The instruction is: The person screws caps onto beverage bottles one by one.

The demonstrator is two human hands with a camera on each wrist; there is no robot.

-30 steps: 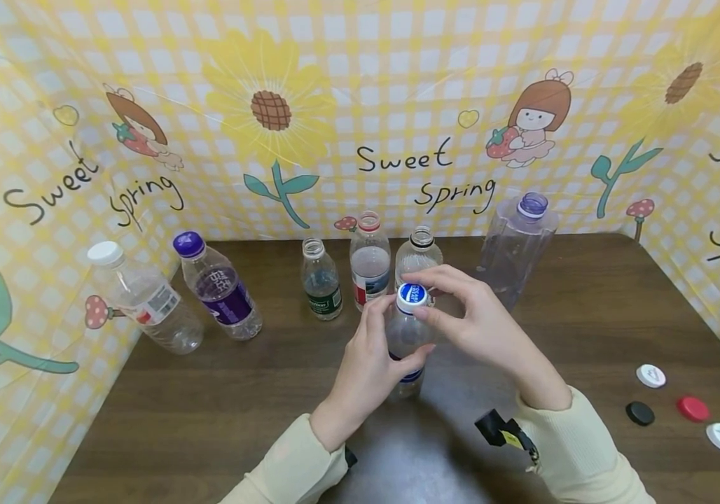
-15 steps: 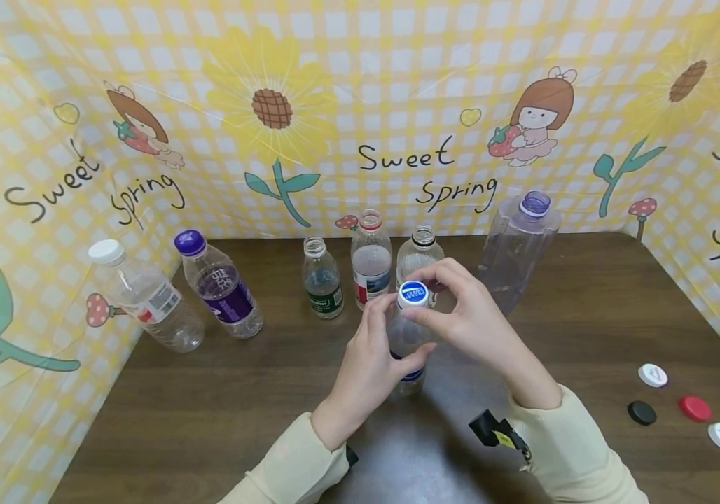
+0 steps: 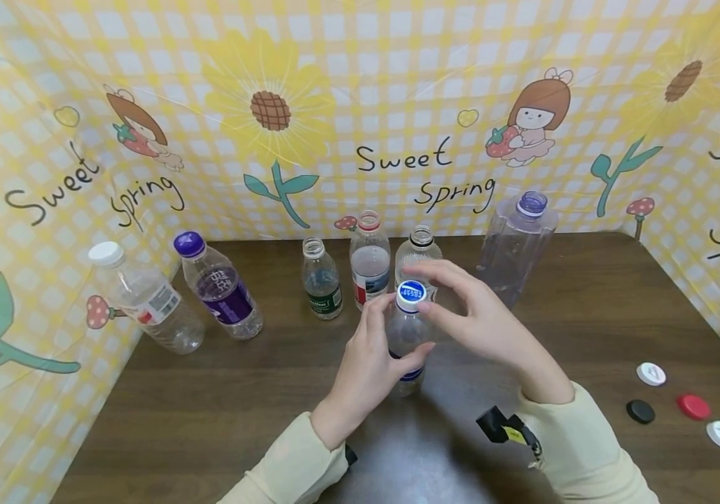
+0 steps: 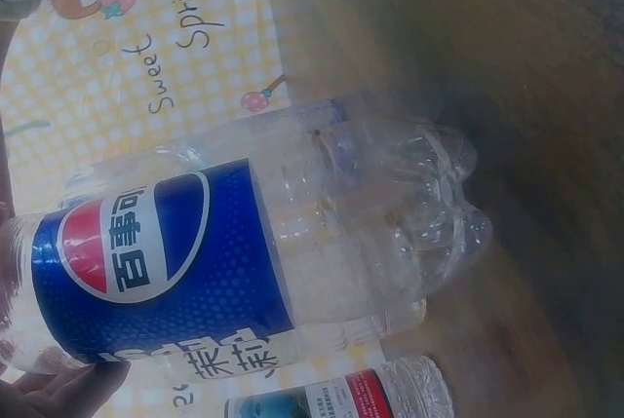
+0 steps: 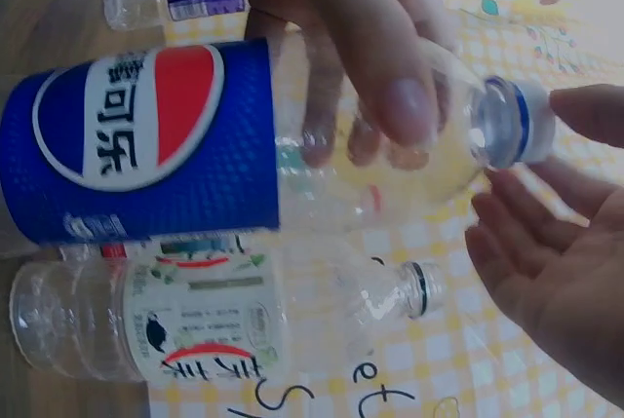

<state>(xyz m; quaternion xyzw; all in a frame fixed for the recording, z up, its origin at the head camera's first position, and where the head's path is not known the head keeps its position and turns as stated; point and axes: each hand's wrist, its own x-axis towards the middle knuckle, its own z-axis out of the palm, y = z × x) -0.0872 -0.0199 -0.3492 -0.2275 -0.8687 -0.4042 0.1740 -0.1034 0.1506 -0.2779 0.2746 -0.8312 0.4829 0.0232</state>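
The bottle (image 3: 407, 334), clear plastic with a lobed base, stands upright on the table (image 3: 240, 420), its blue label (image 4: 234, 262) bearing a round red, white and blue emblem (image 4: 136, 238); the left hand (image 3: 369, 357) grips it round the shoulder. The cap (image 3: 411, 296), white at the side and blue with white lettering on top, sits level over the neck just above a thin blue ring (image 5: 524, 122), between the thumb and fingers of the right hand (image 3: 476, 311); how tightly it is screwed cannot be seen.

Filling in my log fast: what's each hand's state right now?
Left hand: holding the blue-labelled bottle.
Right hand: open around the cap; thumb contact unclear.
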